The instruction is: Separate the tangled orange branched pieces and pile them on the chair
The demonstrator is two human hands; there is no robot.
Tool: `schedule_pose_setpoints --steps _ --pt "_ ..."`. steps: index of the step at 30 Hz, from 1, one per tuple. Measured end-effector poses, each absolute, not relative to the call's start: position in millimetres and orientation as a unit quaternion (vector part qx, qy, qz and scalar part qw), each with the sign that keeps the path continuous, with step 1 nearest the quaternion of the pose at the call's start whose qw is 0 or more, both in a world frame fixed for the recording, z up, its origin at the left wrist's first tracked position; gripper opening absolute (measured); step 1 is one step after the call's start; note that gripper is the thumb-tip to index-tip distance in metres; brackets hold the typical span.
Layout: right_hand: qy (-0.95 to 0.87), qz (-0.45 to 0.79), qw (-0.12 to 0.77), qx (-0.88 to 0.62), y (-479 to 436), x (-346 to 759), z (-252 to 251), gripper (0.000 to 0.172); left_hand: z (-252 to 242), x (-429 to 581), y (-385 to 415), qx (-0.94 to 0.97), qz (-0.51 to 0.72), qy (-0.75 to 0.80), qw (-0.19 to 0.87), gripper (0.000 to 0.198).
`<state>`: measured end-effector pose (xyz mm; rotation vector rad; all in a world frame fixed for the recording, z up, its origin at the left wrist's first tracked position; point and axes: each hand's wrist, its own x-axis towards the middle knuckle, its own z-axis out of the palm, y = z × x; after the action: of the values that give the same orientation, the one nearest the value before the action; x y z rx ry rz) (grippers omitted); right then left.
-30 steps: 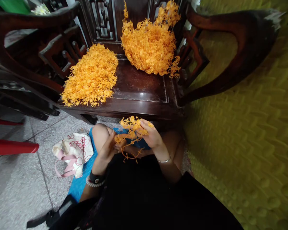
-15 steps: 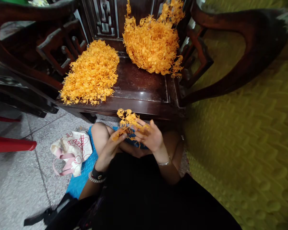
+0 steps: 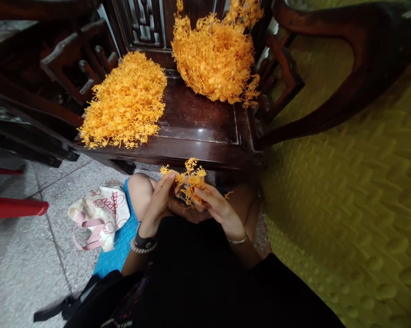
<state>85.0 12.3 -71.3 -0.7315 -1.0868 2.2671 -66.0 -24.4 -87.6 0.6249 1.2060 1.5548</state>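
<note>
Between the flat orange pile (image 3: 123, 102) on the left of the dark wooden chair seat (image 3: 198, 120) and the taller tangled orange heap (image 3: 215, 54) at the back right lies a bare strip of seat, open down to the front edge. The carved armrests (image 3: 280, 77) and the chair back close in the seat's sides and rear. Below the seat's front edge, the raised knee (image 3: 140, 191) stands close by; the patterned bag (image 3: 101, 216) lies on the floor to its left.
</note>
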Motion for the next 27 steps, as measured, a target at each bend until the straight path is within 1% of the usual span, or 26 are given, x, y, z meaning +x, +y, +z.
schedule_pose_setpoints --steps 3,7,9,10,14,18,20,22,23,24,26,27 --pt "-0.401 0.836 0.257 -0.273 11 82 -75 0.032 -87 -64 -22 0.274 0.657 0.516 0.476 0.032" --pt "-0.377 0.848 0.251 -0.275 5 77 -79 0.032 -90 -72 -19 0.341 0.671 0.565 0.337 0.038" --pt "-0.361 0.86 0.246 -0.265 2 76 -79 0.032 -92 -79 -18 0.358 0.667 0.579 0.303 0.041" --pt "-0.354 0.864 0.246 -0.26 2 76 -79 0.032 -92 -83 -18 0.364 0.661 0.578 0.31 0.04" --pt "-0.359 0.859 0.257 -0.257 5 80 -77 0.033 -93 -94 -18 0.373 0.644 0.54 0.394 0.029" --pt "-0.384 0.845 0.267 -0.257 5 81 -76 0.031 -86 -84 -22 0.37 0.675 0.496 0.401 0.024" --pt "-0.386 0.84 0.291 -0.247 5 80 -74 0.033 -83 -74 -24 0.358 0.683 0.453 0.446 0.031" --pt "-0.381 0.838 0.318 -0.226 6 81 -72 0.045 -81 -67 -26 0.329 0.662 0.423 0.525 0.041" --pt "-0.382 0.838 0.325 -0.217 7 83 -70 0.051 -82 -65 -26 0.313 0.643 0.423 0.557 0.042" --pt "-0.386 0.835 0.327 -0.215 9 84 -69 0.055 -82 -65 -27 0.3 0.625 0.432 0.577 0.039" --pt "-0.404 0.824 0.324 -0.229 13 88 -67 0.051 -85 -68 -27 0.296 0.6 0.462 0.582 0.032" --pt "-0.409 0.82 0.32 -0.239 15 89 -67 0.047 -85 -71 -27 0.306 0.592 0.472 0.577 0.036"
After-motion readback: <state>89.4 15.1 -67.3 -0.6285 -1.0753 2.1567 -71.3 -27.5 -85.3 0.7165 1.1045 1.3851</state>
